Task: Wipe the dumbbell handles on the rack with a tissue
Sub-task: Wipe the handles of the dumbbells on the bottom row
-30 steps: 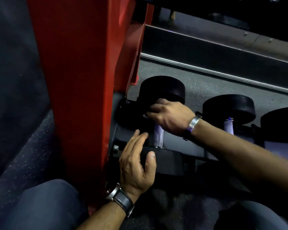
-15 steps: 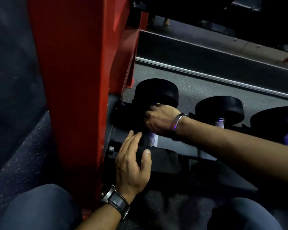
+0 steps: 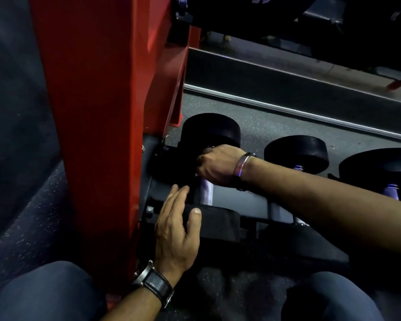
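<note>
From the head camera, looking down at the lowest shelf of a weight rack: a tall red painted steel upright (image 3: 97, 126) fills the left of the picture, and just to its right the leftmost black round-headed dumbbell (image 3: 210, 130) lies in a dark cradle with its far head toward the back and its near head (image 3: 218, 222) toward the person.

The right hand (image 3: 218, 165) reaches in from the right and is curled round the far end of that dumbbell's knurled silver metal handle (image 3: 206, 192), close against the far head; the fingers wrap under and out of sight. A tiny pale edge shows at the knuckles, too small to tell if it is the tissue, so the tissue itself cannot be made out. A thin silver bangle (image 3: 241, 164) sits on this wrist.

The left hand (image 3: 176, 230) lies flat with straight, loosely spread fingers on the near head of the same dumbbell, fingertips pointing toward the handle and thumb resting on the head's top. It holds nothing. A black leather-strap wristwatch (image 3: 155, 282) is on this wrist.

To the right, a second black dumbbell (image 3: 296, 151) and a third one (image 3: 380, 170) sit on the same shelf, their silver handles partly hidden behind the right forearm. Grey speckled rubber floor (image 3: 276, 126) runs behind the rack, and blue-trousered knees (image 3: 44, 293) show at the bottom
</note>
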`<control>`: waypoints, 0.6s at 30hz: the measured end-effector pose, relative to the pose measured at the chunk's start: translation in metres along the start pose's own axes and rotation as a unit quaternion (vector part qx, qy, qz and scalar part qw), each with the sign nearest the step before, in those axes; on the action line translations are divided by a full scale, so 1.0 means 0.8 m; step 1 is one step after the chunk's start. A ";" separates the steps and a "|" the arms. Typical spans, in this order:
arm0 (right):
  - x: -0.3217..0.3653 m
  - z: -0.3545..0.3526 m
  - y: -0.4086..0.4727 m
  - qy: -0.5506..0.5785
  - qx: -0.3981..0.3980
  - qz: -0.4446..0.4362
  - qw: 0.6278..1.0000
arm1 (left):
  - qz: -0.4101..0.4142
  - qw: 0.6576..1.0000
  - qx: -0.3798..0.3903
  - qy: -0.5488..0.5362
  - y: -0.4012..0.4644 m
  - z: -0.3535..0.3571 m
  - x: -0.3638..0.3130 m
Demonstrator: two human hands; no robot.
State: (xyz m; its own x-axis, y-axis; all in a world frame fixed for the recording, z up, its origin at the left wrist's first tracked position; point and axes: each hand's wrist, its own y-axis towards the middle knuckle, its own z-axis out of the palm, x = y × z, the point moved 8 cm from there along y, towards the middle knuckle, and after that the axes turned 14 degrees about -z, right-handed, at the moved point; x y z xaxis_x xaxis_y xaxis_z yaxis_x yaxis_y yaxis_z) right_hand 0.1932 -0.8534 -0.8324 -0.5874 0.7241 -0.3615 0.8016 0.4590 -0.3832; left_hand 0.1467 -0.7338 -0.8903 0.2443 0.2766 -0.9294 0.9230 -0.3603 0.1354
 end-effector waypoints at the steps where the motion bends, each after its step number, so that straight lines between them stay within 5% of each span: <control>1: 0.005 -0.004 0.002 -0.005 0.004 -0.008 1.000 | -0.002 1.000 0.003 -0.001 -0.001 0.001 0.000; 4: 0.019 0.002 -0.002 -0.019 0.017 -0.067 0.997 | 0.000 1.000 0.011 -0.001 0.000 0.000 0.001; 14: 0.018 0.006 -0.009 0.038 -0.028 -0.070 0.996 | 0.008 1.000 0.018 -0.004 0.003 -0.001 0.005; 18: 0.042 0.017 -0.004 0.046 0.002 -0.153 0.987 | 0.019 1.000 0.020 -0.008 0.003 -0.002 0.005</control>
State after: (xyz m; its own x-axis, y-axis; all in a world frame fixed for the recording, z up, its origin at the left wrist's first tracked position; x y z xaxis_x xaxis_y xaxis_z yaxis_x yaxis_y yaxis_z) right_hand 0.1698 -0.8375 -0.8549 -0.7891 0.5960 -0.1487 0.5874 0.6612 -0.4666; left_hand 0.1507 -0.7320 -0.8928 0.2738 0.2473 -0.9294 0.9001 -0.4063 0.1571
